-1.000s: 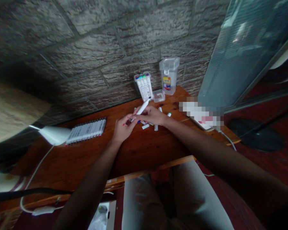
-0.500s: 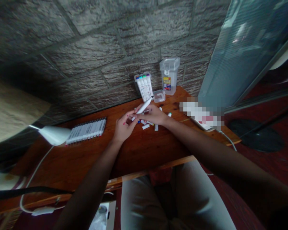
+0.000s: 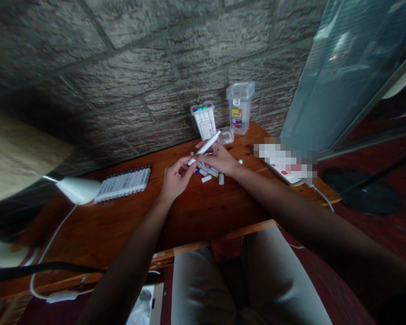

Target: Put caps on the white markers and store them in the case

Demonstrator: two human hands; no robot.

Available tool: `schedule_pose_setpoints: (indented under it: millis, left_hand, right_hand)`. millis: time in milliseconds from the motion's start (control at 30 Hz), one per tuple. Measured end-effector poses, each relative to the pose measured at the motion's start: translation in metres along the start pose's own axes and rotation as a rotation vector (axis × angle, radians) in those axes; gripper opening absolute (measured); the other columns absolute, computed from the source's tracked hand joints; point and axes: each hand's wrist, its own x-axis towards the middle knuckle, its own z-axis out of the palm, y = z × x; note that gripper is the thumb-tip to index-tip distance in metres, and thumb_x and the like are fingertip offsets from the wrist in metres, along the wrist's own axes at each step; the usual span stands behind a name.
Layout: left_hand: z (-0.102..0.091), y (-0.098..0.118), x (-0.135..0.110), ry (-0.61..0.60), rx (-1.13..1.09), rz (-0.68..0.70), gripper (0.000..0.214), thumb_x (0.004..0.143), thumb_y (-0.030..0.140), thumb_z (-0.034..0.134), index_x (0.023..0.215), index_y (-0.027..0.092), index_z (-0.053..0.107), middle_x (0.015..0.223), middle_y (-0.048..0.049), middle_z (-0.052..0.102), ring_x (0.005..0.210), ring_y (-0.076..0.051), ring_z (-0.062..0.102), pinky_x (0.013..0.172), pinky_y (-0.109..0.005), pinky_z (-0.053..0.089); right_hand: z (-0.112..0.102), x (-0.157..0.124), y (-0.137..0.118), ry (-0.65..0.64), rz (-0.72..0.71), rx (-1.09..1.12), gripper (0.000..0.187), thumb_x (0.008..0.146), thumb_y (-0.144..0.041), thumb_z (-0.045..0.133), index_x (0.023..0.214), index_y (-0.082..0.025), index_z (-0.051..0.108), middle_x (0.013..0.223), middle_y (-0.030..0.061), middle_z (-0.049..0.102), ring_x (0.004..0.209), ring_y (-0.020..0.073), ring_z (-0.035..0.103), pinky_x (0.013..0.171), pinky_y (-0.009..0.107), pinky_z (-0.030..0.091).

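A white marker (image 3: 208,143) slants up and away between my two hands, above the table. My right hand (image 3: 221,161) is closed around its middle. The fingers of my left hand (image 3: 176,179) pinch the marker's lower end, and red marks show on this hand. Below and beside the hands lie several loose caps, among them a white cap (image 3: 206,178) and a grey-white cap (image 3: 221,179). Just behind the marker stands a clear case of markers (image 3: 206,124) with coloured ends. My fingers partly hide the marker and some of the caps.
A row of white markers (image 3: 123,184) lies on the wooden table (image 3: 203,216) at left, beside a white lamp (image 3: 77,190). A tall clear case (image 3: 241,108) and a small clear lid (image 3: 226,135) stand by the stone wall. A blurred-out white object (image 3: 280,164) with a cable is at right.
The marker's upper end showed a dark tip before and now looks white. My right hand has shifted slightly along with the marker; my left hand stays at its lower end.
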Motion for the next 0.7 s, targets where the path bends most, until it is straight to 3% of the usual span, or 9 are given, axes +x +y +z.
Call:
schedule_pose_setpoints:
  millis: [133,300,467,700]
  left_hand:
    - [0.001,0.001,0.000,0.002,-0.017,-0.018,0.028,0.091,0.035,0.065,0.112,0.017,0.069,0.080,-0.0032,0.075,0.062,-0.012,0.065,0.059,-0.022,0.050]
    - [0.001,0.002,-0.001,-0.069,-0.064,-0.030,0.026,0.090,0.037,0.067,0.108,0.017,0.068,0.077,-0.0024,0.075,0.059,-0.011,0.064,0.057,-0.021,0.049]
    - [0.000,0.007,-0.002,-0.174,-0.069,-0.053,0.023,0.090,0.040,0.067,0.094,0.018,0.069,0.071,-0.0010,0.073,0.059,-0.012,0.063,0.059,-0.022,0.049]
    - [-0.001,0.010,-0.002,-0.208,-0.004,0.002,0.034,0.088,0.046,0.069,0.067,0.018,0.066,0.059,0.0017,0.065,0.050,-0.009,0.053,0.051,-0.021,0.042]
  right_hand:
    - [-0.001,0.001,-0.002,0.060,-0.009,0.066,0.043,0.069,-0.028,0.084,0.100,-0.019,0.056,0.073,-0.0047,0.063,0.050,0.0061,0.050,0.044,0.019,0.042]
    - [-0.002,-0.001,-0.006,0.003,0.004,0.107,0.041,0.066,-0.041,0.087,0.085,-0.019,0.058,0.066,-0.0049,0.061,0.050,0.0058,0.048,0.044,0.018,0.040]
    - [0.001,-0.005,-0.011,-0.062,0.061,0.095,0.031,0.070,-0.035,0.084,0.085,-0.018,0.064,0.066,-0.0035,0.064,0.052,0.0067,0.052,0.045,0.018,0.041]
    - [0.003,-0.009,-0.012,-0.138,0.099,0.022,0.016,0.078,-0.027,0.079,0.079,-0.017,0.066,0.062,-0.0038,0.062,0.051,0.0062,0.050,0.044,0.017,0.040]
